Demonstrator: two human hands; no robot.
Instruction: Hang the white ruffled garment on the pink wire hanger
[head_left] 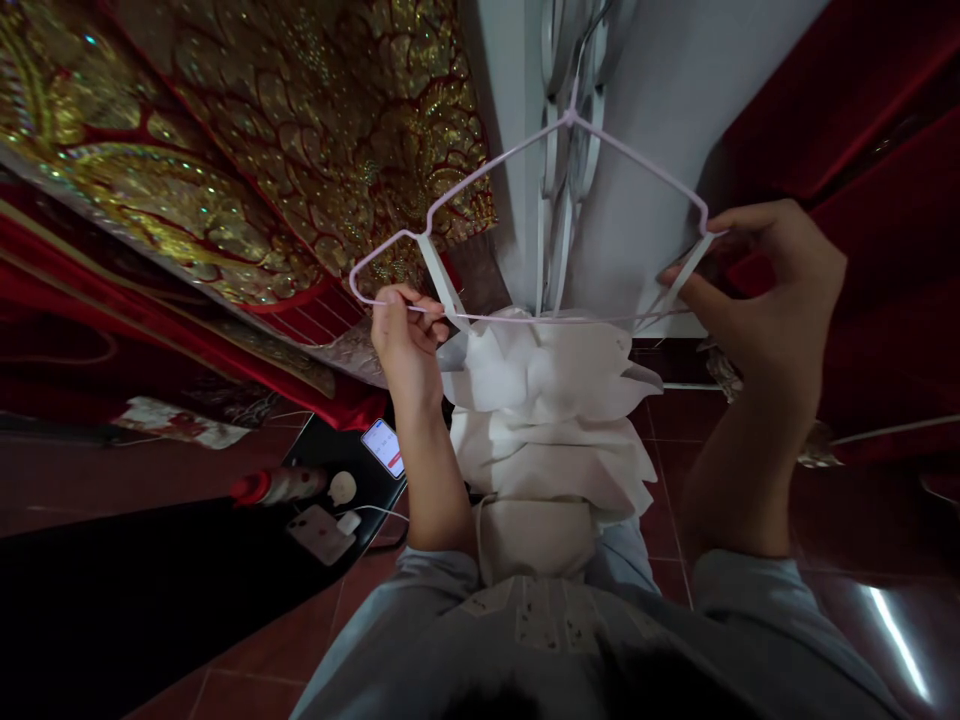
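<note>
A thin pale wire hanger (495,165) is held up in front of me, with a white ruffled garment (551,420) hanging from it by two straps. My left hand (405,335) is closed around the hanger's lower bar near its left end. My right hand (765,290) pinches the right strap (686,275) where it loops over the hanger's right shoulder. The left strap (442,280) runs over the left shoulder. The hanger's hook reaches up toward a white ornamental piece (570,150) on the wall.
Red and gold embroidered cloth (247,140) hangs at the upper left. A black surface (187,580) at the lower left carries a lit phone (383,447), a second phone (321,533), a charger and a red-tipped tool. The floor has dark red tiles (667,410). Dark red cloth (885,150) fills the right.
</note>
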